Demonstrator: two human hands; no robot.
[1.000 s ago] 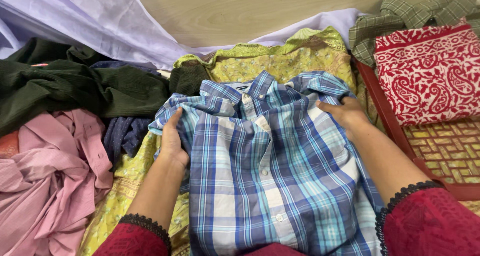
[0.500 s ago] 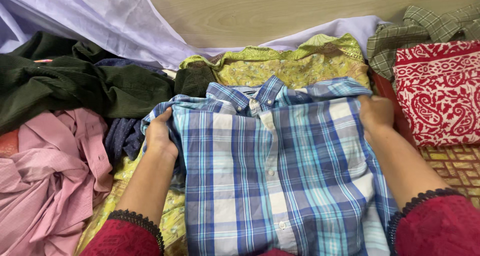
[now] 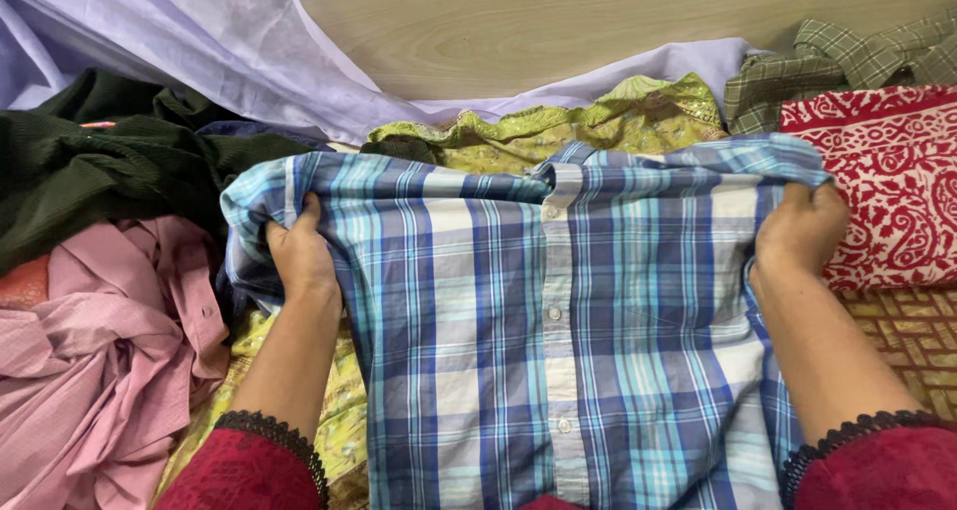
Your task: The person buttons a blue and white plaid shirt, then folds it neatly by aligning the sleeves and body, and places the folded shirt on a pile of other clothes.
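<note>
Blue plaid shirt [image 3: 558, 321] held spread at frame centre, button placket running straight down toward 6 o'clock, front facing up. Left hand [image 3: 299, 256] clamped on the shirt's edge at 9 o'clock of the garment, thumb over the fabric, fingers tucked under. Right hand [image 3: 802, 231] clamped on the opposite edge at 3 o'clock, fist closed around bunched cloth. Hands well apart, cloth taut between them along the top edge; the collar is not visible, likely turned behind.

Surroundings: yellow-green patterned garment [image 3: 598, 126] at 12 o'clock, partly under the shirt. Dark green knit [image 3: 110, 171] at 10 o'clock. Pink shirt [image 3: 110, 340] crumpled at 8 o'clock. Lilac sheet [image 3: 199, 41] at 11 o'clock. Red and white paisley cloth [image 3: 887, 191] at 3 o'clock, just beside the right hand; olive check garment [image 3: 847, 56] at 2 o'clock.

Judgement: the step in hand looks like stretching the shirt flat by its shoulders ahead of a fold. Next move calls for both grips kept level, so the placket stays centred, and the sides brought in evenly.
</note>
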